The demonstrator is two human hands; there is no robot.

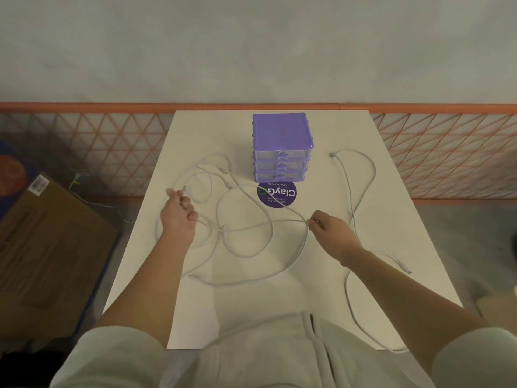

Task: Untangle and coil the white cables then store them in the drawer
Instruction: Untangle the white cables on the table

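Untangling is being performed: in front of the drawer unit (282, 148), white cables (246, 236) are being pinched by the left hand (179, 212) and right hand (328, 229). Separating the crossed loops is judged next.

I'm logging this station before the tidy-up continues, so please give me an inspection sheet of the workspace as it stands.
Surface: white table, pale and plain.
Job's things: purple drawer unit at the far middle, all three drawers shut; none holds a cable yet.
Clutter: round purple sticker in front of the unit.
Hands: left hand grips a cable; right hand pinches a strand.
Cables: white cables spread in tangled loops across the table, one trailing off the near edge.
Surroundings: cardboard box on the floor at left; orange lattice fence behind.
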